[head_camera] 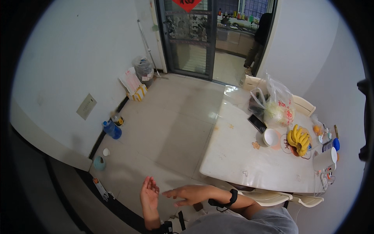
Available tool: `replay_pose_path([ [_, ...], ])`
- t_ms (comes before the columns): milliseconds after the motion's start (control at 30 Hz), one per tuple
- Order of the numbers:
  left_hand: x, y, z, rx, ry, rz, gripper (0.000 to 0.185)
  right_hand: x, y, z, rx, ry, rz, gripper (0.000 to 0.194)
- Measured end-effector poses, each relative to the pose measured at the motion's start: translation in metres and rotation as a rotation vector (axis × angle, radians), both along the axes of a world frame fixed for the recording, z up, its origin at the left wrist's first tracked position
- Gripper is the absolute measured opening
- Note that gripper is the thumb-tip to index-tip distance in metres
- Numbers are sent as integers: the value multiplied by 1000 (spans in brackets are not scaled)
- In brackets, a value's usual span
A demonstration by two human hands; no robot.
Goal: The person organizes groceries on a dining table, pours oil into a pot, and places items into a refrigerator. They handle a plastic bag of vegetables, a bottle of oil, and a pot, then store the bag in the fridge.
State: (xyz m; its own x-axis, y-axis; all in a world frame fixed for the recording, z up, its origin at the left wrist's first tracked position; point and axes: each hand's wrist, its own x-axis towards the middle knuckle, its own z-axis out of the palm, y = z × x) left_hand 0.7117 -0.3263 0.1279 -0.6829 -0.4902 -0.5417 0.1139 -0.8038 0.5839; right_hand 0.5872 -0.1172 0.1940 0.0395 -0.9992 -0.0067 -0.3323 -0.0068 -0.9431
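Note:
My left hand (pixel 150 193) is raised in front of my body, palm turned up and fingers slightly curled, with nothing in it. Close beside it, my right hand (pixel 190 194) reaches across from the right with its thumb and fingers apart; it holds nothing. A narrow gap separates the two hands. A black strap (pixel 232 199) circles my right forearm, and a black device (pixel 167 226) sits on my left one. Pale floor tiles (pixel 172 125) lie beyond the hands. To the right stands a dining table (pixel 225 158) with a light, glossy cover.
The table bears bananas (pixel 299 140), a white bowl (pixel 271 137), a phone (pixel 257 122), a bagged cabbage (pixel 276 112) and a white jug (pixel 324 159). Chairs (pixel 268 199) flank it. Bottles (pixel 112 129) and a box (pixel 137 93) line the left wall. A person (pixel 260 41) stands beyond the sliding door (pixel 190 55).

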Motion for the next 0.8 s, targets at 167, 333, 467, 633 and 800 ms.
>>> replay_pose_path([
  [167, -21, -61, -5, 16, 133, -63, 15, -53, -74, 1, -65, -206, -365, 70],
  [333, -76, -127, 4, -16, 191, -107, 5, -118, -139, -12, -128, -217, -358, 64],
  [467, -156, -177, 20, -78, 176, -163, 5, -193, -193, -8, -219, -185, -276, 57],
  [633, -233, -238, 20, -176, 93, -252, 8, -264, -249, -10, -222, -232, -336, 55],
  [800, -328, -279, 1, -22, 84, -294, 8, -343, -249, -18, -131, -245, -383, 54],
])
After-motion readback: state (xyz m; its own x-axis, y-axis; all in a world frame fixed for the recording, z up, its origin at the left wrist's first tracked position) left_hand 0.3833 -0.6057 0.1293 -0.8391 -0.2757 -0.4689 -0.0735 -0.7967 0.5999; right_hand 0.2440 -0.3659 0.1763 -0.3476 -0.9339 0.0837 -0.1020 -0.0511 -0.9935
